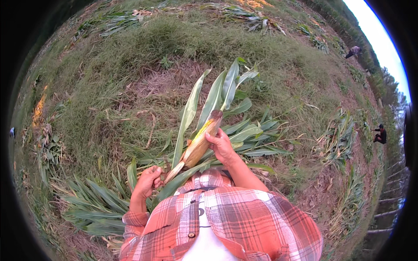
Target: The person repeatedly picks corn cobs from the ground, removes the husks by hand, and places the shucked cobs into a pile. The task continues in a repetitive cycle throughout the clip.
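- The right hand [222,146], grip clasped on a partly husked corn ear [200,144], holds it over green leaves [257,135];
- the left hand [149,180] curls near pale husk [176,169]; its grip's hold cannot be told.

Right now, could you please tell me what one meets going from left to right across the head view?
Yellow-orange heap, left hand, corn ear, right hand, leafy stalk pile, person in dark clothing.

In the middle, the husk [198,152] hides most of the corn ear [204,128] and some fingers of the right hand [223,148]. The bottom edge cuts off the plaid shirt [261,217]. Far left, we see a blue-white thing [12,132], too small to name.
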`<state>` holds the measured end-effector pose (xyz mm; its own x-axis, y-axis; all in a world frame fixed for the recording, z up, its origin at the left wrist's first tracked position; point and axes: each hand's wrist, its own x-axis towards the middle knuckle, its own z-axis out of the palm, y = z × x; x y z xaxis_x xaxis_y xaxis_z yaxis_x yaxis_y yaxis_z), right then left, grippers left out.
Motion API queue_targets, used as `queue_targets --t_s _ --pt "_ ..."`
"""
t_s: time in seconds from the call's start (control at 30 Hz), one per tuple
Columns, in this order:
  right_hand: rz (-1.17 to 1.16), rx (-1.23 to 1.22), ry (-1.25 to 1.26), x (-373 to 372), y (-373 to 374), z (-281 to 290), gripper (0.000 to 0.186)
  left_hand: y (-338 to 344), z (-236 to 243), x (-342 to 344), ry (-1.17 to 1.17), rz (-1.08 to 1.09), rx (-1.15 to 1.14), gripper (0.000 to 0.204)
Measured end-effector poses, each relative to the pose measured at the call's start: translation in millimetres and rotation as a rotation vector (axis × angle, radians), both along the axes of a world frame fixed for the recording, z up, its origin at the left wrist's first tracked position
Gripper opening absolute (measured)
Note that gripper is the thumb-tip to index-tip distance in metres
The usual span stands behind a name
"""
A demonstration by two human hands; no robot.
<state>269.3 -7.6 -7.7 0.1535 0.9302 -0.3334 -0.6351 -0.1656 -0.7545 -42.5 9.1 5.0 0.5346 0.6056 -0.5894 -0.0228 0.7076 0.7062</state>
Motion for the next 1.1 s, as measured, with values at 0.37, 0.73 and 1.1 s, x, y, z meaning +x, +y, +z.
queue_targets --t_s 0.37,0.73,1.1 --pt "0.157 0.283 -0.11 -37 2 47 0.053 48 26 105 0.084 -0.02 0.656 0.034" --pt "-0.137 0.023 -0.259 -44 1 45 0.041 20 6 125 0.093 -0.095 0.875 0.051" --pt "-0.229 0.027 -0.108 -50 20 43 0.042 11 6 133 0.508 -0.067 1.104 0.061"
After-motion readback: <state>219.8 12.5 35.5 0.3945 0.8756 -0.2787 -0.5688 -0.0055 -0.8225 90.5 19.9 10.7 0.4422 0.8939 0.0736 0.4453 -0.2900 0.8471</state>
